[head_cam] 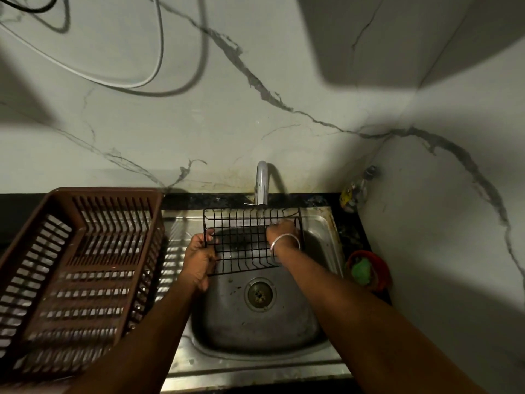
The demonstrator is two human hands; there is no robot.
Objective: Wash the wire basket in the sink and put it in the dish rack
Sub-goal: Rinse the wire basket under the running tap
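Observation:
A black wire basket (241, 245) is held over the steel sink (321, 231), under the tap (262, 183), from which a thin stream of water falls onto its grid. My left hand (199, 260) grips the basket's left edge. Inside the basket at its right end, my right hand (281, 231) presses on the wires, fingers curled; a silver bangle circles that wrist. The brown plastic dish rack (76, 265) stands empty on the draining board to the left of the sink.
A red bowl (380, 268) with a green scrubber (361, 270) sits on the counter right of the sink. A bottle (355, 191) stands in the back right corner. The sink drain (259, 292) lies below the basket. Marble-patterned walls close in behind and to the right.

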